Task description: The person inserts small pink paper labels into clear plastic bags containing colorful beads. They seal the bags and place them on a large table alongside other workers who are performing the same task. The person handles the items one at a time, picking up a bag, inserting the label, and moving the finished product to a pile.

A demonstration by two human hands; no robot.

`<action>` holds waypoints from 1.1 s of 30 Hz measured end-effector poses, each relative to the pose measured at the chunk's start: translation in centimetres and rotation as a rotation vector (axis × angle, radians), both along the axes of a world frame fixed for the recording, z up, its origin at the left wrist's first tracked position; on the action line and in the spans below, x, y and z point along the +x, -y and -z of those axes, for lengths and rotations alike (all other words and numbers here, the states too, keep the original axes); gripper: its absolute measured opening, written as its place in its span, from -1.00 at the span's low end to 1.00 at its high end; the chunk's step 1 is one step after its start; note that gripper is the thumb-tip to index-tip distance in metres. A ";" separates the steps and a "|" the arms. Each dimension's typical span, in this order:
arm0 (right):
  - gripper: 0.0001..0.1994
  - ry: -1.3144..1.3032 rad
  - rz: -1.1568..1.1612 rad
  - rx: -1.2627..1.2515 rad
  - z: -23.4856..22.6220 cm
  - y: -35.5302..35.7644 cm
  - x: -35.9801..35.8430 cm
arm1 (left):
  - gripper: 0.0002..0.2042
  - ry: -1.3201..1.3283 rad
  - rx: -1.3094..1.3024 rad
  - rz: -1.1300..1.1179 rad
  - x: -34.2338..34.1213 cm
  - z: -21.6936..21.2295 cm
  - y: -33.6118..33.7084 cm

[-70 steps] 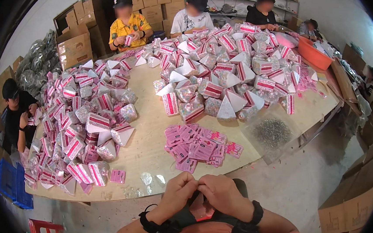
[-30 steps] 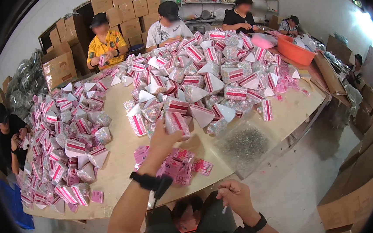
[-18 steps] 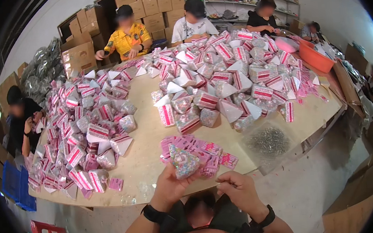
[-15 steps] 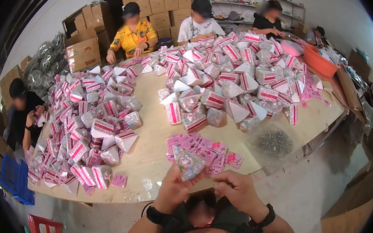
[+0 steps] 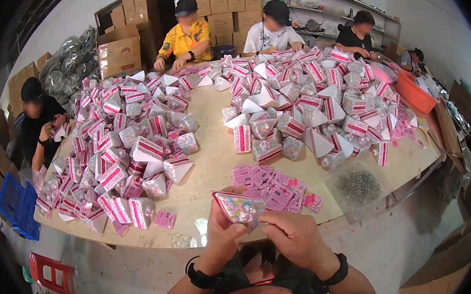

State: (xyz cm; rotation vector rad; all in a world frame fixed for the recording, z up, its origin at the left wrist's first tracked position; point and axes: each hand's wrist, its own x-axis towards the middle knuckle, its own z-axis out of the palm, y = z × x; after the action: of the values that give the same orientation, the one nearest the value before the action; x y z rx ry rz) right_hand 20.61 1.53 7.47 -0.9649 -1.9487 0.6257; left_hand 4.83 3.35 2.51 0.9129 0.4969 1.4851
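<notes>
My left hand (image 5: 222, 234) is closed round a cake-slice-shaped toy (image 5: 243, 208), a wedge with pastel speckles on top and a pink-red striped side, held above the table's near edge. My right hand (image 5: 296, 235) is closed in a pinch at the wedge's near right corner; whatever its fingertips hold is too small to make out. Just beyond the wedge lies a loose pile of pink printed cards (image 5: 274, 187). To the right, small metal pieces (image 5: 358, 186) lie in a clear, shallow tray or bag.
Heaps of similar wedges cover the table's left (image 5: 115, 151) and right (image 5: 304, 108). A single pink card (image 5: 165, 219) lies near the front edge. Several people sit round the table. An orange basin (image 5: 415, 93) stands far right; a red stool (image 5: 52, 276) is on the floor at left.
The wedge has turned in my left hand, so its striped side now shows along the far edge. My right hand has moved left and up to its corner. The view has shifted slightly.
</notes>
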 end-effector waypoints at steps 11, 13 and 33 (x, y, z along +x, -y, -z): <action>-0.84 0.041 0.002 0.035 -0.8 0.0 0.0 | -0.17 -0.080 0.053 -0.061 0.3 -0.5 0.3; -0.85 0.043 0.004 0.035 -0.8 0.0 0.1 | -0.18 -0.084 0.069 -0.070 0.4 -0.3 0.2; -0.86 0.274 0.015 0.018 -0.6 -0.4 1.0 | -0.20 -0.405 0.246 -0.121 -0.4 0.6 -0.3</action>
State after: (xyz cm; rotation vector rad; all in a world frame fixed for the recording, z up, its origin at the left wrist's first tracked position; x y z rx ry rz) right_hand 21.64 1.94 8.07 -1.1001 -2.1796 0.4866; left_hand 4.47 3.69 1.86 1.4129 0.6821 1.4956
